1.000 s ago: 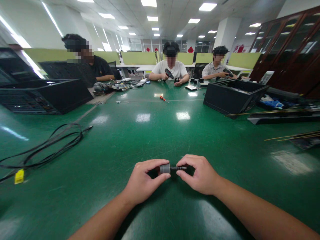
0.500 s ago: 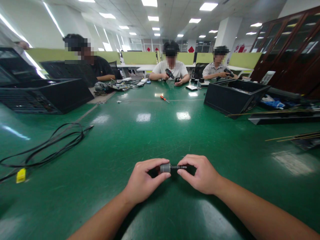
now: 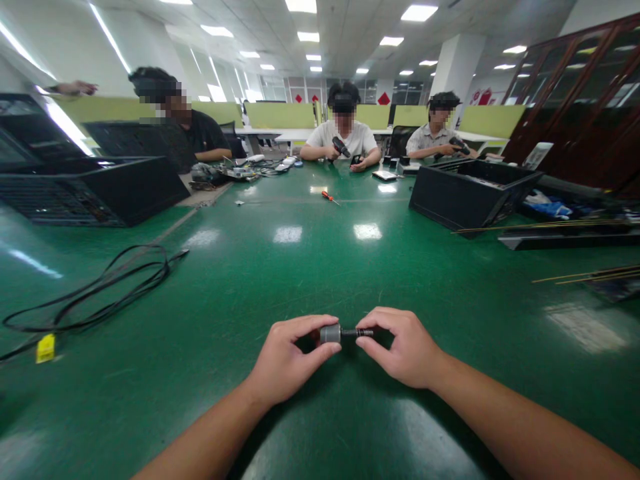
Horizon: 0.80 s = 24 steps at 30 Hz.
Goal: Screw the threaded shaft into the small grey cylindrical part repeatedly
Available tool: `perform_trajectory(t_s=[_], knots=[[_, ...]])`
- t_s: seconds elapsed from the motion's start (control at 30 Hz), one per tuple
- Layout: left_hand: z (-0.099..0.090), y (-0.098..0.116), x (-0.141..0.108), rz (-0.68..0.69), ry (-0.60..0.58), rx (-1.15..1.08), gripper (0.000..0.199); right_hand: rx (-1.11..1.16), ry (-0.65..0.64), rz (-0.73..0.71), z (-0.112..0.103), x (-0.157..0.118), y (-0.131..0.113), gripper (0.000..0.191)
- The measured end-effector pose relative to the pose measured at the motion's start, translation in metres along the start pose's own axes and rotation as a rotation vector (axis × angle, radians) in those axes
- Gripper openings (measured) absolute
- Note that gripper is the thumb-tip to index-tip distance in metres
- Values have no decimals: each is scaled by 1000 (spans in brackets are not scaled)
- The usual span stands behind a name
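Low in the middle of the view, a small tool part lies between my two hands: a grey cylinder (image 3: pixel 331 333) with a thin dark shaft (image 3: pixel 350 333) sticking out to the right. My left hand (image 3: pixel 285 357) grips the cylinder between thumb and fingers. The tips of my right hand's (image 3: pixel 403 347) thumb and forefinger pinch the shaft near its free end, which shows ridges or coils. The part is held level just over the green table (image 3: pixel 250 267). I cannot tell its exact kind.
An orange screwdriver (image 3: pixel 329 197) lies further off. Black cables (image 3: pixel 120 287) with a yellow tag lie at left. Open black computer cases stand at left (image 3: pixel 150 193) and right (image 3: pixel 450 193). Thin yellowish rods (image 3: pixel 590 275) stick out at right. Several people sit across, two with power drills.
Both hands keep their hold on the part, with hardly any movement. At the far left, another person's hand has reached out further into view. The camera has shifted very slightly.
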State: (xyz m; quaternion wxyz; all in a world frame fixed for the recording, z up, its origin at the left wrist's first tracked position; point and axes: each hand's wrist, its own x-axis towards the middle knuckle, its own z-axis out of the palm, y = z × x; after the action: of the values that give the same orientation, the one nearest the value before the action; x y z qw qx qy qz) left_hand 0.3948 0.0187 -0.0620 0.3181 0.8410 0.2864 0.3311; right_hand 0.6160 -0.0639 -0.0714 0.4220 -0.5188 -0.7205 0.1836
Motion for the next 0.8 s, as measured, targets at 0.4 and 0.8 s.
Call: perform_trajectory(t_s=[0.4,0.8], knots=[[0,-1,0,9,6,-6,25,-1,5,20,-1,-1,-1,7],[-1,-3,0,10,5,2,27,-16,14,35,-1,-1,-1,5]])
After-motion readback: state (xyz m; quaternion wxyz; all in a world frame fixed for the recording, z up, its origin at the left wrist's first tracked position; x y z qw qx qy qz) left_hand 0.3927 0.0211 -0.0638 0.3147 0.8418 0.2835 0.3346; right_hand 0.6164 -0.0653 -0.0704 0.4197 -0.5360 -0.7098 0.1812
